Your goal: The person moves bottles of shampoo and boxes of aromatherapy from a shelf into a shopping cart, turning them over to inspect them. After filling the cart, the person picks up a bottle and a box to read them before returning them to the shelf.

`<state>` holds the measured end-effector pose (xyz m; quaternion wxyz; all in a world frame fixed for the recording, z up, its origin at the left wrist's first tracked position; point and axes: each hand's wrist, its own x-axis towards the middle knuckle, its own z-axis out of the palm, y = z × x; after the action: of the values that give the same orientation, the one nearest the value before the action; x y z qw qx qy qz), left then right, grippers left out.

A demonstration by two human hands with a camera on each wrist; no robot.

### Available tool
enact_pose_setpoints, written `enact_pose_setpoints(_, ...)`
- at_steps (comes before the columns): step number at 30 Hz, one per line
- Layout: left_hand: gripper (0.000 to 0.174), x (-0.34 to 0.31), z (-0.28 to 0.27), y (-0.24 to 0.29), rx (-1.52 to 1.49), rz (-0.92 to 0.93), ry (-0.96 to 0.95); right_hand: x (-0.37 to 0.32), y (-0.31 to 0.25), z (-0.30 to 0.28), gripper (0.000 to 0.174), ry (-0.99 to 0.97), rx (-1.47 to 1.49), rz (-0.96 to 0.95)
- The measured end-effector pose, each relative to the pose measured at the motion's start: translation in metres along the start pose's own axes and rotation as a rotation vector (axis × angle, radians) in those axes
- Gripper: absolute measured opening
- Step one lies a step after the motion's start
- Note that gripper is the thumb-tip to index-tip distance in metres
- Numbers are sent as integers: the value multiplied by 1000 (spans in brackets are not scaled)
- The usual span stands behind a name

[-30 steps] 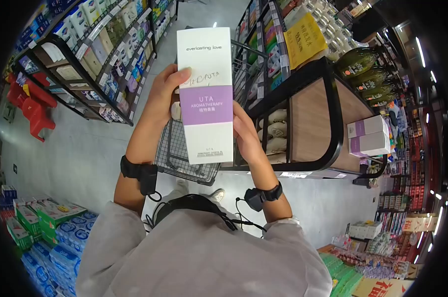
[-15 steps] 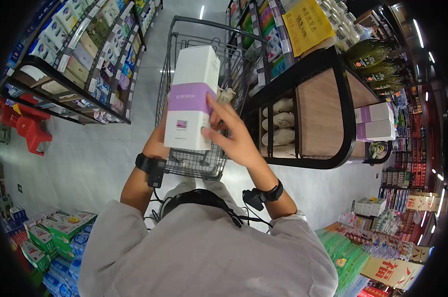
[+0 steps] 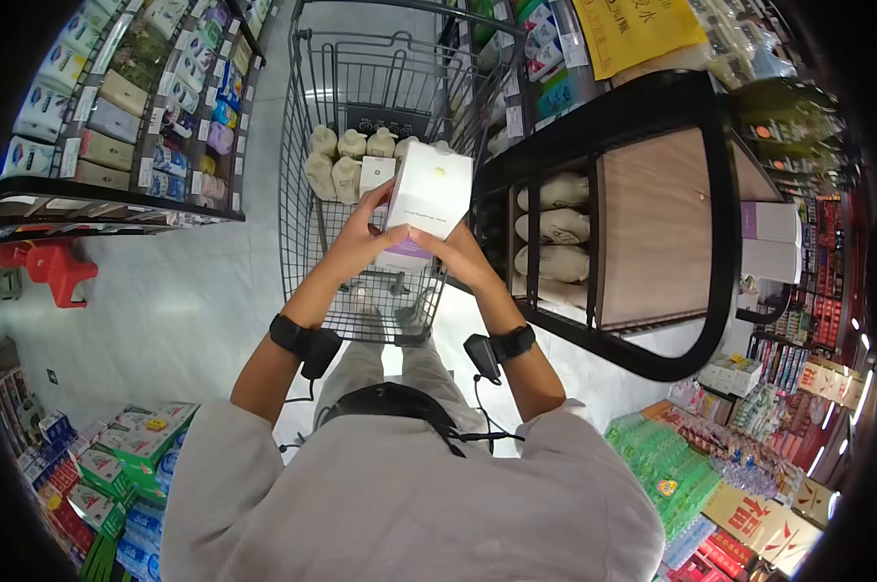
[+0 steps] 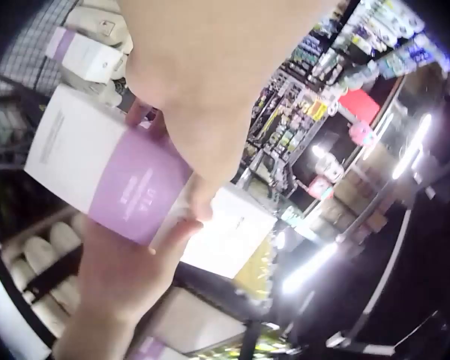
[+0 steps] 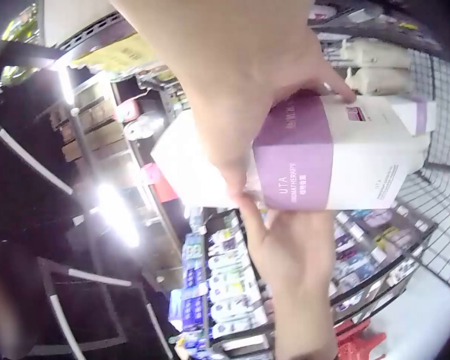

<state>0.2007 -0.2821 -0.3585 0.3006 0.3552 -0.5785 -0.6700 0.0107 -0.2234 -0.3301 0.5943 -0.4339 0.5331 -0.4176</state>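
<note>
A tall white carton (image 3: 429,189) with a lilac band is held over a shopping cart (image 3: 302,281), its white end tilted up toward the head camera. On its left side my left hand (image 3: 361,242) grips it, the thumb across the near face. Opposite, my right hand (image 3: 461,256) grips the other side, and the two thumbs meet in front. The right wrist view shows "UTA" and "AROMATHERAPY" printed on the band (image 5: 292,154). Inside the cart, several cream bottles (image 3: 346,179) stand together at the far end, beside another white box (image 3: 377,172).
A black-framed shelf end (image 3: 652,228) stands close at my right, with cream bottles (image 3: 553,228) lying in its side. Shelves of packaged goods (image 3: 118,126) line the left. Red stools (image 3: 62,272) stand on the floor, and green cartons (image 3: 147,436) are stacked at lower left.
The carton has turned from its printed front to another face, then tipped with one end upward. My right hand has shifted from touching its side to gripping it. The cart's contents have come into view.
</note>
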Motion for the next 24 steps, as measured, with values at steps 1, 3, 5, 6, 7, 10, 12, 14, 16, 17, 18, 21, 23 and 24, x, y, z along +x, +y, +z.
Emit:
enact_pose_setpoints(1, 70, 7, -1, -19, -3, -8, 6, 10, 18, -8, 70, -6, 2, 8)
enact_pose_setpoints(3, 79, 20, -7, -69, 66, -46, -44, 29, 84, -27, 70, 121, -213, -82)
enact_pose_setpoints(5, 77, 36, -8, -112, 129, 9, -51, 51, 145, -39, 72, 150, -158, -61)
enact_pose_setpoints(6, 75, 44, -8, -124, 190, 14, -60, 61, 160, -41, 73, 166, -131, -48)
enact_pose_setpoints(7, 74, 52, -8, -140, 251, 19, -70, 71, 172, -42, 75, 183, -104, -36)
enact_pose_setpoints(10, 70, 81, -5, -187, 224, -28, -63, 102, 223, -38, 79, 380, -49, -36)
enact_pose_setpoints(12, 65, 90, 0, -191, 379, -95, -9, 125, 259, -41, 80, 456, -106, -48)
enact_pose_setpoints(14, 61, 104, 5, -193, 540, -153, 48, 143, 277, -48, 82, 495, -176, -54)
enact_pose_setpoints(16, 62, 116, 11, -206, 703, -303, 65, 153, 269, -48, 76, 491, -77, -6)
enact_pose_setpoints(17, 62, 121, 15, -209, 704, -304, 59, 155, 266, -48, 70, 486, 18, 44)
enact_pose_setpoints(18, 64, 127, 17, -202, 757, -361, 42, 161, 276, -49, 70, 489, 20, 46)
enact_pose_setpoints(21, 72, 132, 25, -192, 838, -435, 8, 173, 297, -52, 73, 493, 6, 92)
enact_pose_setpoints(23, 77, 129, 25, -184, 866, -446, -7, 174, 280, -50, 70, 412, -24, 332)
enact_pose_setpoints(24, 79, 123, 25, -175, 811, -440, 11, 173, 283, -48, 70, 414, -24, 334)
